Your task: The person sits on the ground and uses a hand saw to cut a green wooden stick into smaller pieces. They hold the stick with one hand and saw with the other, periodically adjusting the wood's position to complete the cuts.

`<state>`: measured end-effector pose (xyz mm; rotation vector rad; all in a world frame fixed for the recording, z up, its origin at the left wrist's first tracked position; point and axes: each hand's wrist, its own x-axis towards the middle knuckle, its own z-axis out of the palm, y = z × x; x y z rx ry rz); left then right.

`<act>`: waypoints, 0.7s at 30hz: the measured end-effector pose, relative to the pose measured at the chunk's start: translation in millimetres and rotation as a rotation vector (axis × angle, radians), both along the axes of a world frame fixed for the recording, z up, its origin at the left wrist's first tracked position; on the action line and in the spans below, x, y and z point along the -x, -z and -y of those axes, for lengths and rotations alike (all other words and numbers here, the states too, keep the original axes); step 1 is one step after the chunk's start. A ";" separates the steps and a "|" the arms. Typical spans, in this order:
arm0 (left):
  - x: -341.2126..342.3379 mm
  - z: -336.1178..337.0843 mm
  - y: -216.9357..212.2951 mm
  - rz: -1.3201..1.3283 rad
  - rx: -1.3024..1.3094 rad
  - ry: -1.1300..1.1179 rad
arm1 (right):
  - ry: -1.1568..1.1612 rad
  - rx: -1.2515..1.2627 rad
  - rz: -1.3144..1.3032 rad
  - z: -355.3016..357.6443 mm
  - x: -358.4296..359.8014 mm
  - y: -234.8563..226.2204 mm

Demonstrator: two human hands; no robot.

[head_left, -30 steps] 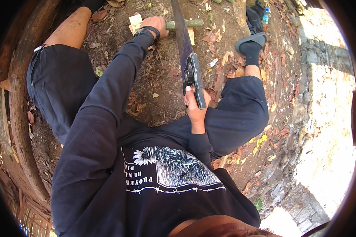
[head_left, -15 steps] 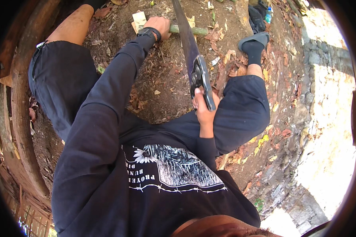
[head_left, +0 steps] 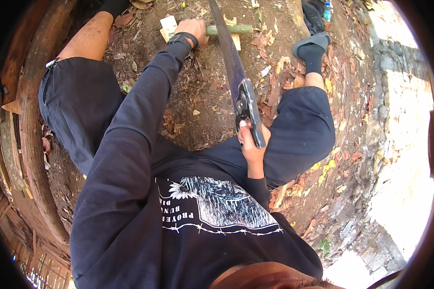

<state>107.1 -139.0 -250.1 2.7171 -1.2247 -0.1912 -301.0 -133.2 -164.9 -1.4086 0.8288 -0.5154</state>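
A hand saw [head_left: 230,58] runs away from me, its dark blade lying across a green stick [head_left: 242,29]. My right hand [head_left: 253,145] is closed around the saw's black handle, with the thumb on its near side. Farther off, my left hand [head_left: 193,31] is closed on the stick just left of the blade, and a dark band circles its wrist. Pale flat wood [head_left: 168,26] shows beside the left hand. A second pale piece [head_left: 236,41] shows below the stick, right of the blade. I cannot make out any cut where blade and stick meet.
My bent legs frame the brown earth [head_left: 202,96], which is strewn with dry leaves. My right foot wears a grey sandal [head_left: 312,44]. Behind it are a dark bundle [head_left: 312,18] and a bottle [head_left: 327,12]. Logs [head_left: 31,120] line the left; a stone edge [head_left: 388,67] runs along the right.
My right hand has drawn the saw slightly back toward me, with the blade still across the stick. My left hand keeps its hold on the stick.
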 end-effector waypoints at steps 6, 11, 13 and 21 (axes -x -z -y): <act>0.9 5.9 -18.3 -0.057 -0.036 -0.026 | 0.007 -0.123 0.165 38.0 -107.4 20.5; 0.2 8.7 -18.7 -0.106 -0.048 -0.069 | -0.022 -0.026 0.044 17.7 -49.4 3.4; 1.5 5.1 -11.8 -0.080 -0.027 -0.037 | -0.056 0.116 -0.049 4.4 0.0 -6.2; 10.8 5.3 -15.0 -0.001 -0.029 0.084 | 0.022 0.052 0.081 28.1 -87.6 29.9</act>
